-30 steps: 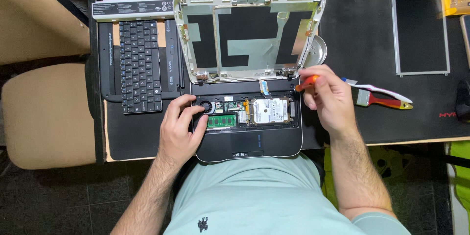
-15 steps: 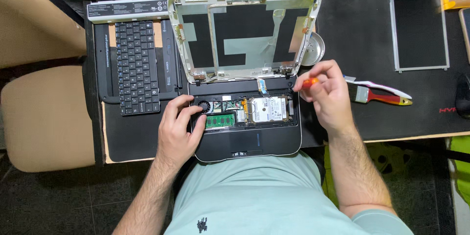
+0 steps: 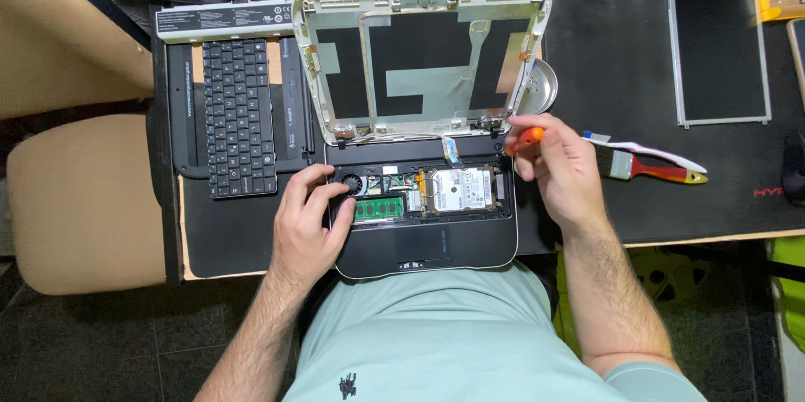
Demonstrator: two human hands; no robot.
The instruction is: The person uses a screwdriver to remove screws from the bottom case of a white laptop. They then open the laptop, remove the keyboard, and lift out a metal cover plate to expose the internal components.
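On the black mat [image 3: 637, 58], right hand [image 3: 560, 169] fingers pinch the orange screwdriver [image 3: 526, 140] at the laptop [image 3: 423, 243] hinge.

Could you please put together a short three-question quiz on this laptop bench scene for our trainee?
1. True or false: the right hand grips an orange-handled screwdriver.
2. What does the left hand rest on: A) the detached black keyboard, B) the opened small black laptop base, C) the red-handled brush?
3. Which side of the laptop is the detached keyboard on?

Key: 1 true; 2 B; 3 the person's left.
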